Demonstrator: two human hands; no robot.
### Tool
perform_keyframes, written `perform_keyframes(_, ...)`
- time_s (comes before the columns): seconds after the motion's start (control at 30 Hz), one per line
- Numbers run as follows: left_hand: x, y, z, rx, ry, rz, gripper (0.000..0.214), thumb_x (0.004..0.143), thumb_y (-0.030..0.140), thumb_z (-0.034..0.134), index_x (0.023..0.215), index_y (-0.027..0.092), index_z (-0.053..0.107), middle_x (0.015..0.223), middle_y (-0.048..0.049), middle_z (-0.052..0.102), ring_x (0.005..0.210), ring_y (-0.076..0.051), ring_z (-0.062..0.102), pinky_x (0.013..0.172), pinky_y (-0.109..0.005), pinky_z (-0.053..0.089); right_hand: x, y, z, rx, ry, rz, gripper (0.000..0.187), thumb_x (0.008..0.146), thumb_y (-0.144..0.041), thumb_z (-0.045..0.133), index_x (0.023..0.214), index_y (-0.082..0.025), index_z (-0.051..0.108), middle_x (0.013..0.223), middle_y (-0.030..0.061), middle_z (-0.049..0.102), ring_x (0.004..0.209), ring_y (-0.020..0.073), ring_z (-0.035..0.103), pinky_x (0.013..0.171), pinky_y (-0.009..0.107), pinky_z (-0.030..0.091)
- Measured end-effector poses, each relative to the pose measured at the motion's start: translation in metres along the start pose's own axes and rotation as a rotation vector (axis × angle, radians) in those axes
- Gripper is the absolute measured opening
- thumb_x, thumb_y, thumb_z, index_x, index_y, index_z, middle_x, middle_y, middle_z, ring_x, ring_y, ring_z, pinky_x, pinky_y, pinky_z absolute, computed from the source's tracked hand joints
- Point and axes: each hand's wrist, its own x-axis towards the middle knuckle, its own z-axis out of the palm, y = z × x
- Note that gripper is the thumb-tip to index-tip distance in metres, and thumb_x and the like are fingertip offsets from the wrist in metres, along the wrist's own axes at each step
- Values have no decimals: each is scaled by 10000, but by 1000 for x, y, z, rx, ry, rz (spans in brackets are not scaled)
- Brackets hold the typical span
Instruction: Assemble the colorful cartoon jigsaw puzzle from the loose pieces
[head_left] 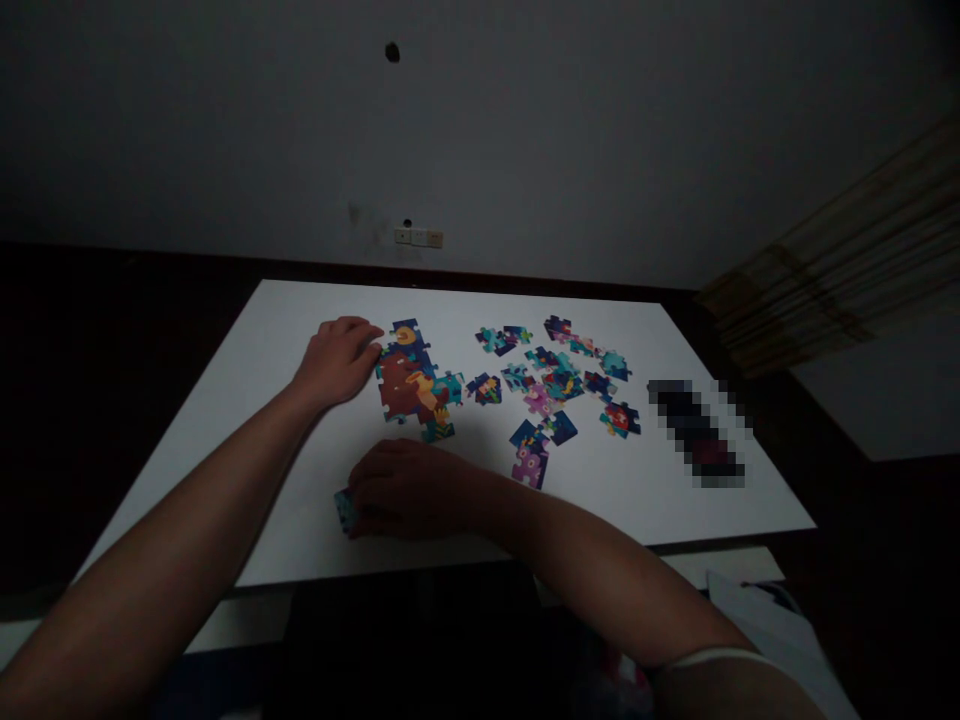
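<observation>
A joined section of jigsaw puzzle (405, 385), brown, orange and dark blue, lies on the white table (225, 440). At its upper left edge rests my left hand (341, 358), fingers stretched out and touching the border. My right hand (409, 488) is nearer the front edge, its fingers closed on a teal puzzle piece (345, 511). Most of that piece is covered by the fingers. To the right of the joined section, a dark blue piece (484, 389) lies loose.
Several loose puzzle pieces (562, 380) spread over the table's middle and right. A pixelated dark object (694, 430) lies near the right edge. A wall with a socket strip (418, 237) stands behind, and a striped curtain (810, 270) hangs at the right.
</observation>
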Motion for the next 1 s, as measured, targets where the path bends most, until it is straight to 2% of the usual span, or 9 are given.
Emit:
perform_keyframes(0.13, -1, 0, -1, 1, -12, 6, 606, 1174, 547, 446, 1592, 302, 810, 1708, -145, 709, 1583, -451, 591, 1351, -686, 501, -10, -14, -22, -75, -2, 31, 297, 1303, -472, 551, 1164, -331, 772, 1429, 51, 882, 1300, 266, 778, 1140, 416, 598)
perform_keyframes(0.2, -1, 0, 0, 2, -8, 7, 596, 1179, 540, 448, 1589, 302, 809, 1702, -148, 709, 1584, -449, 585, 1353, -683, 500, -25, -20, -47, -131, 16, 117, 237, 1272, -429, 595, 1200, -311, 787, 1314, 82, 892, 1178, 305, 778, 1058, 462, 607)
perform_keyframes(0.3, -1, 2, 1, 0, -9, 3, 575, 1183, 525, 464, 1583, 298, 810, 1708, -150, 702, 1575, -451, 581, 1350, -688, 497, -64, -19, -92, -255, 152, 504, 157, 1174, -264, 652, 1211, -247, 804, 1167, 141, 861, 1048, 318, 755, 975, 466, 594)
perform_keyframes(0.37, -2, 5, 0, -4, -18, -6, 553, 1182, 507, 479, 1579, 306, 807, 1722, -139, 691, 1574, -449, 576, 1347, -689, 498, -92, -7, -114, -399, 252, 876, 234, 1170, -228, 576, 1205, -221, 807, 1156, 172, 818, 1086, 350, 749, 981, 487, 594)
perform_keyframes(0.5, -3, 11, -2, -25, -41, -22, 530, 1185, 490, 503, 1589, 311, 795, 1738, -134, 675, 1597, -454, 557, 1355, -681, 489, -132, 27, -118, -523, 215, 1180, 313, 1152, -333, 628, 1354, -185, 817, 1220, 227, 799, 1224, 441, 726, 1134, 607, 568)
perform_keyframes(0.63, -4, 12, -3, -44, -31, -23, 529, 1185, 484, 510, 1592, 309, 800, 1742, -132, 680, 1608, -451, 556, 1361, -680, 480, -143, 47, -106, -463, 153, 1234, 364, 1118, -287, 690, 1427, -141, 816, 1294, 257, 829, 1281, 449, 739, 1182, 576, 539)
perform_keyframes(0.77, -4, 12, -2, -59, -31, -22, 524, 1184, 481, 523, 1593, 316, 807, 1742, -128, 689, 1614, -437, 559, 1367, -659, 475, -140, 52, -106, -383, 190, 1286, 436, 1100, -235, 719, 1522, -152, 789, 1324, 225, 879, 1289, 428, 789, 1133, 517, 575)
perform_keyframes(0.9, -4, 13, -2, -93, -1, -37, 491, 1176, 437, 544, 1560, 316, 825, 1715, -128, 724, 1605, -421, 585, 1367, -646, 486, -138, 49, -110, -301, 289, 1324, 465, 1059, -216, 771, 1521, -164, 787, 1357, 199, 894, 1258, 369, 840, 1062, 434, 610)
perform_keyframes(1.0, -3, 10, 1, -163, 47, -52, 471, 1163, 401, 569, 1541, 294, 829, 1679, -129, 755, 1580, -401, 620, 1372, -625, 502, -141, 43, -111, -278, 437, 1323, 436, 1030, -221, 772, 1461, -171, 805, 1305, 175, 903, 1212, 351, 847, 1051, 430, 623)
